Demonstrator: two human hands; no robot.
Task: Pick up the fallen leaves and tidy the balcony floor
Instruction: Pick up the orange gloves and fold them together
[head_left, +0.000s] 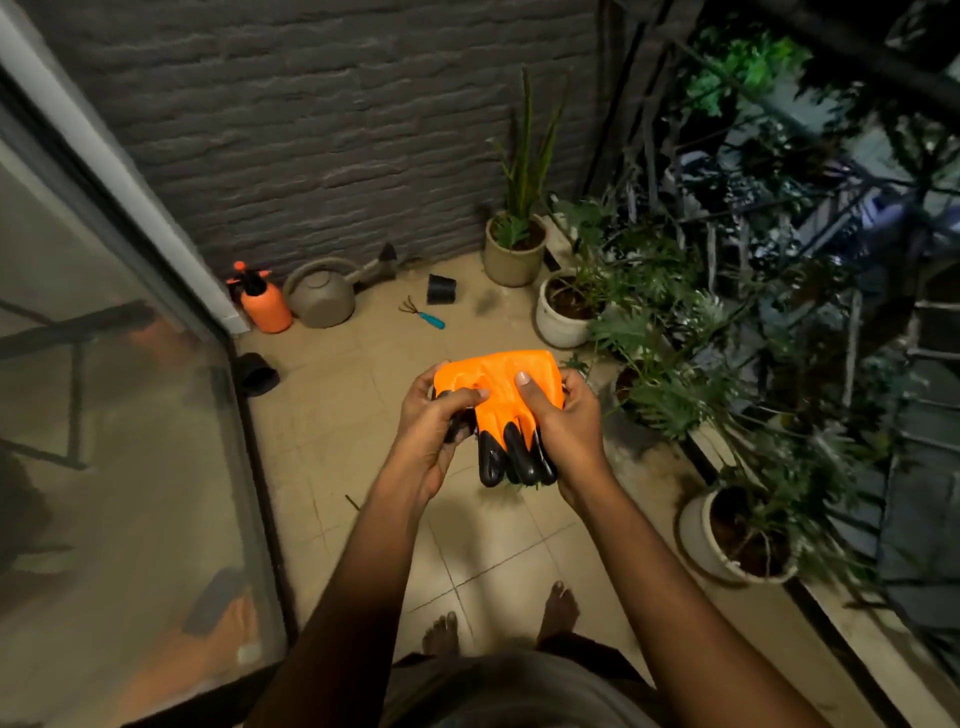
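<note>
I hold a pair of orange garden gloves (498, 387) with black fingertips in front of me, above the tiled balcony floor (488, 551). My left hand (434, 431) grips their left side with the thumb over the orange cuff. My right hand (563, 421) grips the right side, thumb pressed on top. The black glove fingers hang down between my palms. A thin dark twig (352, 502) lies on the tiles near my left forearm. A bit of green leaf shows just under the glove fingers.
Potted plants (563, 306) line the right edge, with a large white pot (727, 540) near my right arm. At the far wall stand an orange sprayer (264, 304), a watering can (324, 296), a hand rake (423, 313) and black pots (440, 289). A glass door (119, 415) bounds the left.
</note>
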